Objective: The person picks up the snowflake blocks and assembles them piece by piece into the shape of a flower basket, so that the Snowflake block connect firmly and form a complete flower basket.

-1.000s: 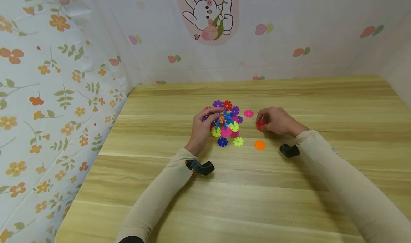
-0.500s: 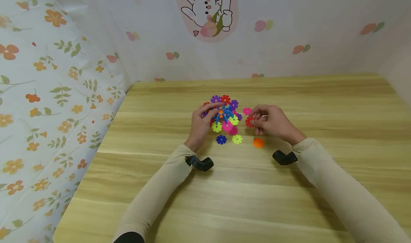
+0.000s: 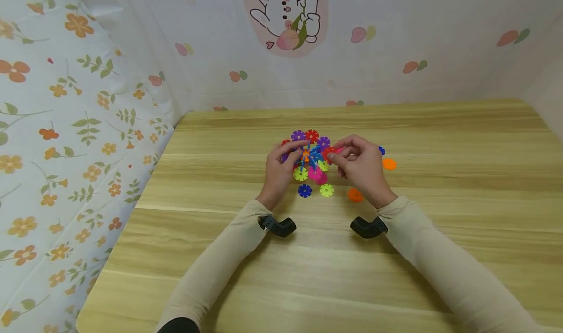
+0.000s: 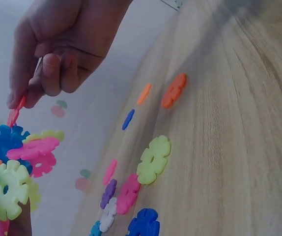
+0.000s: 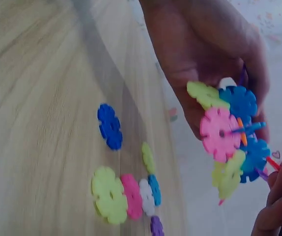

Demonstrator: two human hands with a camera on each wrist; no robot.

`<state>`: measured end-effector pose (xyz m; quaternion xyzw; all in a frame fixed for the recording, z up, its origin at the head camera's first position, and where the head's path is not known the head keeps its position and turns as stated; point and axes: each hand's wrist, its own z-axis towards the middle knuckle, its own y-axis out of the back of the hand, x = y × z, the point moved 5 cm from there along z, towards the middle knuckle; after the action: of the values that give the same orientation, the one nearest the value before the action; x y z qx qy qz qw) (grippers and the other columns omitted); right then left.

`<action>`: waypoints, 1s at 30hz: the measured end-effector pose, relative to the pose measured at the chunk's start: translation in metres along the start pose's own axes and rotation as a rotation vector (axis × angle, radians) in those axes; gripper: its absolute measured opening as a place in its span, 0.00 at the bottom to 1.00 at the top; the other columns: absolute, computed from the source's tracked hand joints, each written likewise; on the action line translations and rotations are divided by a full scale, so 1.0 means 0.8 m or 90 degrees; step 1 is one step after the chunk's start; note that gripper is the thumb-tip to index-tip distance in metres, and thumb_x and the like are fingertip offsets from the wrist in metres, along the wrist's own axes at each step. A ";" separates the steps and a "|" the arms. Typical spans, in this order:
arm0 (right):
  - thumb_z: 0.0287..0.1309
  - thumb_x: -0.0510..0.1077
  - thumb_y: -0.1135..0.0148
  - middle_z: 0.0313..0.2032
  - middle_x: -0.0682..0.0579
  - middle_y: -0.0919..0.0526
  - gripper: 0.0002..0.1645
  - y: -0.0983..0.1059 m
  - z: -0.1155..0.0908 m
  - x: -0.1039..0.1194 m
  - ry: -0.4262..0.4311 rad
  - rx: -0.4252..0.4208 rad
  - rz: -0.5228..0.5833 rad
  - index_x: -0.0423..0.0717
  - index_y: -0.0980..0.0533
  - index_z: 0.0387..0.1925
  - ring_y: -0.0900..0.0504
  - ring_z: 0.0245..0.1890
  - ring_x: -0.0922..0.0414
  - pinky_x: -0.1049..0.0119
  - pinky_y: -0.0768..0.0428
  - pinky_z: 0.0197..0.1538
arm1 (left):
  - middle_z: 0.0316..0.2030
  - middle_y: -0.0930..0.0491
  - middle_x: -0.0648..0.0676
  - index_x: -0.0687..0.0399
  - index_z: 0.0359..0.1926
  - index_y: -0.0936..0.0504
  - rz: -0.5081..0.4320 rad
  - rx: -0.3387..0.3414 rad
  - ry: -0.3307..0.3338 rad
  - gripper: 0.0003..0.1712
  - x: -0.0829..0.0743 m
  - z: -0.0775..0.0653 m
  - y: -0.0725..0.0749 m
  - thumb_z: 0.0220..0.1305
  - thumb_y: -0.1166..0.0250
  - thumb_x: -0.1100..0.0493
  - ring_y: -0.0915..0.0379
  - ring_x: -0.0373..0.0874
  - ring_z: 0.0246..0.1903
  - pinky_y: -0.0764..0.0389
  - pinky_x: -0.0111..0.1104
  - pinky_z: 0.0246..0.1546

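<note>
Disc [image 3: 329,154], one, right grip [image 3: 363,168]; cluster [image 3: 306,155], one, left grip [image 3: 278,174]

- head cam: high up, facing forward and down over the desk [image 3: 308,274]
- left wrist cam: super close, tilted, facing the right hand [image 4: 74,37]
- right wrist cam: same deal, facing the left hand [image 5: 200,42]
- wrist views both catch the disc cluster [image 5: 219,133]
</note>
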<state>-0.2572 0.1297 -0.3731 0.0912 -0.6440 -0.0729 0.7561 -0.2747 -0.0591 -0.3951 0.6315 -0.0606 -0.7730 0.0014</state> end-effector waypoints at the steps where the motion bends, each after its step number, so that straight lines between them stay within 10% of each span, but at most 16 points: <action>1: 0.62 0.39 0.33 0.19 0.63 0.21 0.12 -0.001 0.000 0.000 0.001 -0.007 0.001 0.36 0.23 0.44 0.21 0.15 0.53 0.68 0.19 0.23 | 0.55 0.27 0.56 0.56 0.55 0.16 0.007 -0.004 -0.008 0.16 -0.001 0.000 -0.001 0.75 0.46 0.61 0.34 0.44 0.55 0.26 0.31 0.57; 8: 0.63 0.38 0.34 0.19 0.62 0.18 0.14 -0.010 -0.004 0.003 0.000 -0.057 0.038 0.33 0.27 0.44 0.19 0.14 0.59 0.67 0.16 0.24 | 0.46 0.34 0.52 0.56 0.52 0.14 0.043 -0.027 -0.040 0.14 -0.003 -0.003 -0.003 0.73 0.43 0.60 0.33 0.38 0.44 0.21 0.23 0.41; 18: 0.63 0.34 0.36 0.20 0.60 0.17 0.13 -0.016 -0.004 0.000 0.035 -0.084 0.090 0.31 0.29 0.43 0.19 0.14 0.62 0.69 0.17 0.23 | 0.53 0.30 0.56 0.53 0.50 0.12 0.090 -0.057 -0.068 0.14 -0.008 -0.008 -0.008 0.71 0.41 0.58 0.38 0.42 0.55 0.29 0.31 0.52; 30: 0.66 0.32 0.40 0.19 0.59 0.14 0.10 -0.025 -0.002 -0.007 -0.112 -0.058 0.228 0.38 0.34 0.36 0.17 0.16 0.63 0.70 0.16 0.25 | 0.49 0.29 0.57 0.55 0.48 0.12 0.082 -0.075 -0.083 0.13 -0.007 -0.012 -0.012 0.72 0.42 0.59 0.36 0.41 0.51 0.30 0.30 0.49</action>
<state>-0.2563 0.1115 -0.3834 -0.0661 -0.7098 0.0259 0.7009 -0.2638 -0.0499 -0.3924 0.5733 -0.0554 -0.8132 0.0841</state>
